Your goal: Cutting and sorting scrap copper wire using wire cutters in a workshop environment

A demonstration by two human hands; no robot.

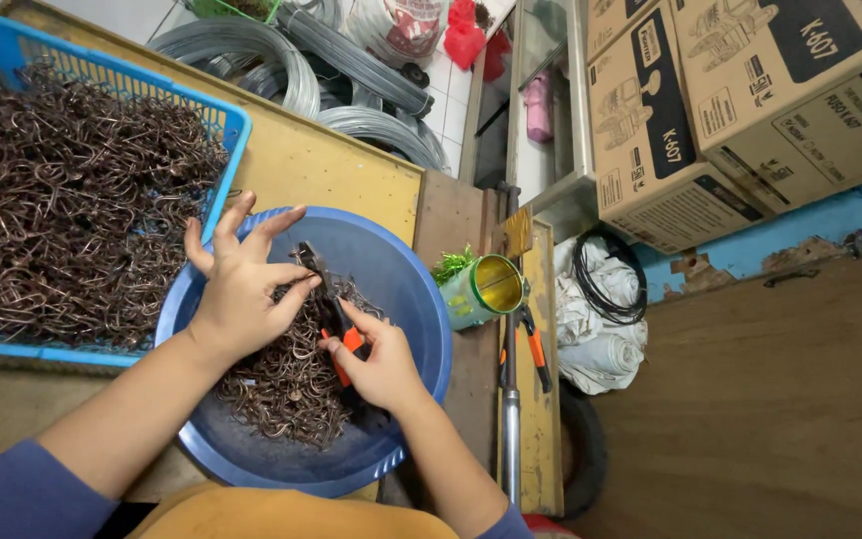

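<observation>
— What fills the left of the frame?

— A blue basket (223, 125) heaped with bent brown wire hooks (62, 200). Just right of it, at lower centre, a round blue basin (411, 289) holds a smaller heap of the same hooks (286, 384).

— And the hands?

— Both are over the basin. The left hand (241, 294) lies on the heap with fingers spread apart, fingertips toward the upper part of the frame, pinching nothing that I can make out. The right hand (381, 364) is closed around orange-handled pliers (336, 324).

— How do the pliers lie?

— Their long axis runs from lower right to upper left, dark nose up beside the left thumb, so the nose is nearer the left hand.

— Further right?

— A green tin (481, 289), then a long-handled tool (511, 399) on the bench edge.
</observation>
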